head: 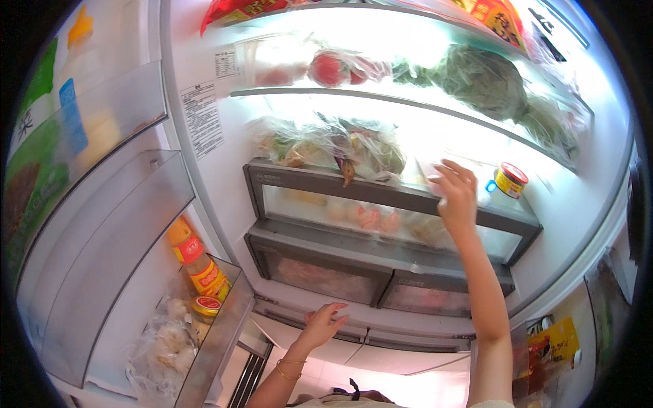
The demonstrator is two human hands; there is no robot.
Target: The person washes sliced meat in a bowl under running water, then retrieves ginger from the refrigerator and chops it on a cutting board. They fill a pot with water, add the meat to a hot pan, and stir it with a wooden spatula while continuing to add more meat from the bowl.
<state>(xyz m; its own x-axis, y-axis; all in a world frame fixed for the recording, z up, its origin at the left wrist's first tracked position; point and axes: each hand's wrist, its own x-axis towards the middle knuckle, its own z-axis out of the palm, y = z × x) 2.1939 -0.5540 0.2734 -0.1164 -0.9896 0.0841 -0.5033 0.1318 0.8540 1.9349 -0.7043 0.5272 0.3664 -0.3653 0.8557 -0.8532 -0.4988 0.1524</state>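
My right hand (457, 191) reaches onto the lower fridge shelf, its fingers curled around a pale, blurred packet (427, 176). Just right of that hand stands a small jar (511, 180) with a red lid and yellow label. To its left lie vegetables in clear plastic bags (331, 143), among them a dark purple one whose stem end hangs over the shelf's front. My left hand (325, 322) is lower down, in front of the drawers, with fingers apart and nothing in it. A gold-coloured bangle circles that wrist.
Bagged red produce (329, 69) and bagged leafy greens (482, 81) fill the shelf above. Below are a clear-fronted drawer (326, 224) and two lower drawers (382, 288). The open left door has bins holding a sauce bottle (196, 252), a jar (205, 308) and bagged garlic (171, 341).
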